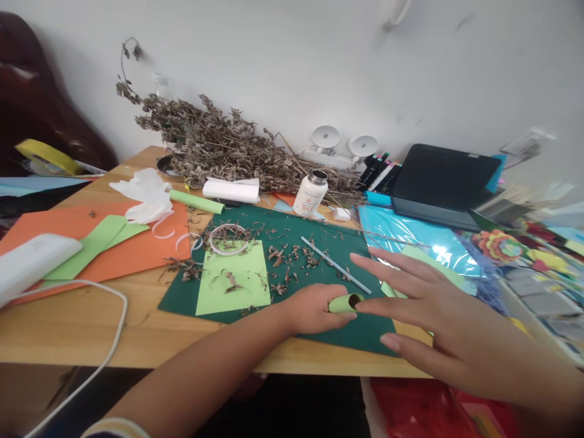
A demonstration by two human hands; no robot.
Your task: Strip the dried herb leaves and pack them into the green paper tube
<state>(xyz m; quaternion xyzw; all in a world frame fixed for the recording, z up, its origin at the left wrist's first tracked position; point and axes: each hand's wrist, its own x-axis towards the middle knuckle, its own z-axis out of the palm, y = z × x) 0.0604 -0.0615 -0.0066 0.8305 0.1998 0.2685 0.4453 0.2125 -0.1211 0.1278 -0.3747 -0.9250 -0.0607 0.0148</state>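
My left hand (310, 309) is wrapped round a light green paper tube (340, 303), whose open end faces right and shows dark dried bits inside. Fingers apart, my right hand (433, 304) reaches in from the right, one fingertip at the mouth of the tube. Both hands are over a dark green mat (292, 234). Crumbled dried leaves (278, 255) are scattered on it beside a light green paper sheet (250, 267), which also carries some leaf bits. A pale translucent stick (335, 264) lies just beyond my hands.
Along the wall lies a large bunch of dried plants (223, 143). An open white bottle (311, 193) stands before it. Orange paper (159, 255) and a white cable (119, 328) are at left. A blue plastic packet (410, 234) and black laptop-like device (442, 176) are at right.
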